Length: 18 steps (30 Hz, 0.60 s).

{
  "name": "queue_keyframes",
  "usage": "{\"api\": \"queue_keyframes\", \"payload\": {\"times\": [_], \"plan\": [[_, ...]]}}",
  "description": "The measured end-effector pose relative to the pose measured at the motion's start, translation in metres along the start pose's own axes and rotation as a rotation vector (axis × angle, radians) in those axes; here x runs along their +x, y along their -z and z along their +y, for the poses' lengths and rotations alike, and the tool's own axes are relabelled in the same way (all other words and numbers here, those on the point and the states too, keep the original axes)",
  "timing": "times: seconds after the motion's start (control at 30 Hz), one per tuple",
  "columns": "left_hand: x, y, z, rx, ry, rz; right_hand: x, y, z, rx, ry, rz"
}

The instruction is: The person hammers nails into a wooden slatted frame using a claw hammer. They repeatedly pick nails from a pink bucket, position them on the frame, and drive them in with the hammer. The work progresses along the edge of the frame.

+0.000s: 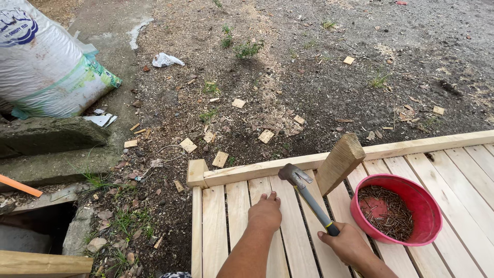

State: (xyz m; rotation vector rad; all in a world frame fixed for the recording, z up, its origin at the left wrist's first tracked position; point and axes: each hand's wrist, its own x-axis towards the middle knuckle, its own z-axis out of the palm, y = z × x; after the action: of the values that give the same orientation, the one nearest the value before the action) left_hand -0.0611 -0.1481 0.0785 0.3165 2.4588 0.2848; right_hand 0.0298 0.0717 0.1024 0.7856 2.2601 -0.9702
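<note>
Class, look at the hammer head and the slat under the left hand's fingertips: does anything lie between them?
Nothing visible. The hammer, held by the right hand, has its head just right of the left hand, which presses on a slat. Only bare slats lie between.

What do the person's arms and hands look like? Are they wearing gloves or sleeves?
No gloves and no sleeves in view. Both forearms are bare right down to the picture's bottom edge. The left hand and right hand are bare too, with no watch, ring or bracelet showing. The fingernails look short.

- Bare dirt ground [319, 77] strewn with sawdust and wood offcuts [266, 136], under flat daylight.
- White sack [46, 62] at ten o'clock, on a concrete slab [49, 135].
- Dark pit [31, 226] at eight o'clock.
</note>
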Motion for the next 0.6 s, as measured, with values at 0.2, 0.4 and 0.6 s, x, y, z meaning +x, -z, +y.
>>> {"api": "queue_keyframes", "payload": {"times": [0.2,0.4,0.6], "plan": [[-0.007,0.004,0.0,-0.002,-0.006,0.019,0.006,0.004,0.003,-0.049,0.011,0.055],[-0.007,0.008,0.0,0.03,0.024,-0.017,0.005,0.018,0.026,-0.014,-0.1,0.09],[-0.01,0.013,0.0,0.062,0.002,0.013,0.01,0.008,0.049,-0.177,0.072,0.224]]}}
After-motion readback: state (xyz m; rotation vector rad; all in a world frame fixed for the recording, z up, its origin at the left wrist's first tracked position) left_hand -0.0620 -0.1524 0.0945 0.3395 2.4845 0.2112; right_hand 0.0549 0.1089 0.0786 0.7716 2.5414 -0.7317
